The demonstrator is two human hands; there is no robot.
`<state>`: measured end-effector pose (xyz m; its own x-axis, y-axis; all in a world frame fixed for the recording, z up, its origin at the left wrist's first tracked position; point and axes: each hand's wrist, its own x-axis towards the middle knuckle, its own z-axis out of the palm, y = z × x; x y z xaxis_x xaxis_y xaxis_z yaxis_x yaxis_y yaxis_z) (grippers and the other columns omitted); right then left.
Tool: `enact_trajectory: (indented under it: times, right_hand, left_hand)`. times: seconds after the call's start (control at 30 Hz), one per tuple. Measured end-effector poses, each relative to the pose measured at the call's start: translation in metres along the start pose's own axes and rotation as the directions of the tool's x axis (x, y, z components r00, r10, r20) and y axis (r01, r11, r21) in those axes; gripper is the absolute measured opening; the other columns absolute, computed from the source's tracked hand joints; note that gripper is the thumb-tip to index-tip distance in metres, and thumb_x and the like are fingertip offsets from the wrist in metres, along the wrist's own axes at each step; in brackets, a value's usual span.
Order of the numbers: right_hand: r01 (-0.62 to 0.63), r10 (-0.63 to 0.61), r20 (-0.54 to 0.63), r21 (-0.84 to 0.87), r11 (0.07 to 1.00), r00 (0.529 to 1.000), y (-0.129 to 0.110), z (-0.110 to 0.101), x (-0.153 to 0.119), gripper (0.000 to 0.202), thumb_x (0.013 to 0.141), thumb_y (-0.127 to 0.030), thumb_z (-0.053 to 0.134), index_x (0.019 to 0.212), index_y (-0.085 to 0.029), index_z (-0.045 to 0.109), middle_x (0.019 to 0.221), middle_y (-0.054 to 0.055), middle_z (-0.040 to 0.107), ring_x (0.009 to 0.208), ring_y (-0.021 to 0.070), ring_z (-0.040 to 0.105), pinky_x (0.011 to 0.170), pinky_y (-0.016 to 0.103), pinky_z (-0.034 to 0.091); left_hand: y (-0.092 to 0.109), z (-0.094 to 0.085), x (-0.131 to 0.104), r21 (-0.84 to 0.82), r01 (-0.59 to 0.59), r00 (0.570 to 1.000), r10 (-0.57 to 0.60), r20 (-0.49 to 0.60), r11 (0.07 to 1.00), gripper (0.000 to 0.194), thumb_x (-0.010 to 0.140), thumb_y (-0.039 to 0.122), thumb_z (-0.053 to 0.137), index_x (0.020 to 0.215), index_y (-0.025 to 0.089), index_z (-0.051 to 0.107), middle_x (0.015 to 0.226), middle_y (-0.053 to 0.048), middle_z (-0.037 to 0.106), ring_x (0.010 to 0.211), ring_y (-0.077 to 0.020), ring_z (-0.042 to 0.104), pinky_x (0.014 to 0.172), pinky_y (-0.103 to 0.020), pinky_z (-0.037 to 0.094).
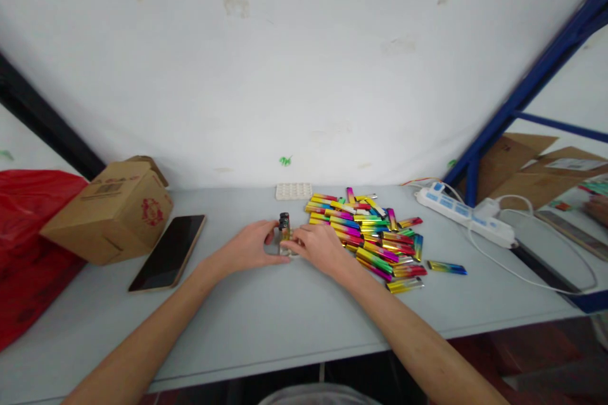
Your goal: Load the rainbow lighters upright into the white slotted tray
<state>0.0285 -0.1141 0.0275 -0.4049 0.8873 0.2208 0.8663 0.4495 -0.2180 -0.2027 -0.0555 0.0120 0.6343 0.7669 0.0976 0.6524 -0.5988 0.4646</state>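
Between my hands, a few lighters (284, 223) with dark tops and gold bodies stand upright in a small white tray (294, 255), mostly hidden by my fingers. My left hand (251, 245) curves round the tray's left side, thumb at the near edge and fingers behind. From the right, my right hand (317, 245) reaches in with its fingertips pinched together at a lighter, which they largely cover. Beside that hand lies a loose pile of shiny lighters (375, 231) in yellow, red, green, blue and purple.
A white tray with rows of holes (294, 191) lies by the wall. At left are a phone (168, 253), a cardboard box (114, 209) and a red bag (33, 253). A power strip (465, 215) with cables is at right, by a blue frame (527, 88).
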Motion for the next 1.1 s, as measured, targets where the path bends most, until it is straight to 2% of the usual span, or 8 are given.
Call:
enact_trajectory:
  times: [0.07,0.17,0.27,0.4,0.6,0.73,0.97,1.1]
  right_hand:
    - [-0.013,0.015,-0.111,0.017,1.0,0.994,0.013,-0.004,-0.004,0.046,0.12,-0.052,0.06,0.097,-0.02,0.083,0.092,0.008,0.083,0.085,0.0216,0.077,0.075,0.031,0.047]
    - [-0.111,0.109,-0.262,0.01,0.994,0.959,0.044,-0.013,-0.01,0.039,0.123,-0.041,0.052,0.105,-0.02,0.081,0.102,0.01,0.083,0.095,0.0251,0.077,0.086,0.034,0.054]
    - [-0.229,0.204,-0.302,-0.05,0.972,0.931,0.079,-0.021,-0.018,0.023,0.117,-0.026,0.06,0.119,-0.018,0.081,0.118,0.016,0.081,0.114,0.0326,0.075,0.103,0.043,0.057]
    - [-0.282,0.257,-0.283,-0.051,0.958,0.924,0.11,-0.027,-0.027,0.027,0.112,-0.018,0.063,0.135,-0.018,0.077,0.135,0.019,0.078,0.126,0.0343,0.072,0.116,0.049,0.055]
    - [-0.27,0.272,-0.12,0.032,0.962,0.955,0.112,-0.04,-0.039,0.008,0.108,-0.022,0.074,0.116,-0.02,0.076,0.12,0.013,0.081,0.116,0.0306,0.074,0.105,0.043,0.057]
    - [-0.279,0.28,-0.048,0.036,0.96,0.959,0.112,-0.046,-0.045,0.01,0.104,-0.018,0.078,0.114,-0.021,0.078,0.122,0.012,0.081,0.118,0.0298,0.074,0.105,0.042,0.054]
    - [-0.263,0.262,0.032,0.018,0.965,0.964,0.118,-0.038,-0.045,0.016,0.098,-0.018,0.085,0.113,-0.02,0.079,0.118,0.012,0.082,0.114,0.0303,0.074,0.102,0.044,0.055]
    - [-0.212,0.212,-0.002,0.038,0.977,0.977,0.111,-0.038,-0.044,0.012,0.105,-0.02,0.078,0.117,-0.02,0.08,0.124,0.014,0.08,0.125,0.0331,0.071,0.11,0.048,0.054]
  left_hand:
    - [0.0,-0.001,0.0,-0.002,-0.002,1.0,0.002,0.003,1.0,0.058,0.079,0.075,0.085,0.097,0.025,0.062,0.09,-0.001,0.069,0.08,-0.0253,0.066,0.073,-0.035,0.047]
    - [-0.001,-0.001,0.0,0.009,-0.014,1.0,0.014,0.003,1.0,0.059,0.078,0.077,0.085,0.094,0.026,0.059,0.088,-0.001,0.068,0.078,-0.0253,0.065,0.072,-0.035,0.047]
    - [-0.003,0.001,0.001,0.024,-0.009,1.0,0.009,0.009,1.0,0.059,0.078,0.076,0.086,0.091,0.027,0.056,0.087,-0.002,0.067,0.079,-0.0265,0.065,0.072,-0.037,0.047]
    - [-0.003,0.001,0.002,0.037,0.011,0.999,-0.012,0.03,0.999,0.06,0.076,0.076,0.086,0.09,0.027,0.054,0.089,-0.005,0.069,0.081,-0.0284,0.067,0.073,-0.038,0.049]
    - [0.001,-0.003,-0.001,0.041,0.02,0.999,-0.021,0.034,0.999,0.057,0.073,0.07,0.086,0.093,0.026,0.055,0.094,-0.004,0.07,0.084,-0.0275,0.067,0.076,-0.038,0.051]
    - [-0.004,0.0,-0.002,0.024,-0.016,1.0,0.016,-0.02,1.0,0.053,0.074,0.067,0.087,0.093,0.027,0.057,0.093,-0.004,0.07,0.083,-0.028,0.067,0.077,-0.04,0.054]
    - [-0.008,0.007,0.001,-0.008,-0.046,0.994,0.045,-0.101,0.999,0.054,0.072,0.067,0.09,0.094,0.027,0.059,0.1,-0.009,0.073,0.09,-0.0324,0.069,0.086,-0.046,0.06]
    - [-0.008,0.009,0.006,0.019,-0.038,0.993,0.04,-0.107,0.999,0.059,0.07,0.071,0.089,0.094,0.026,0.058,0.103,-0.009,0.072,0.095,-0.0332,0.07,0.092,-0.047,0.06]
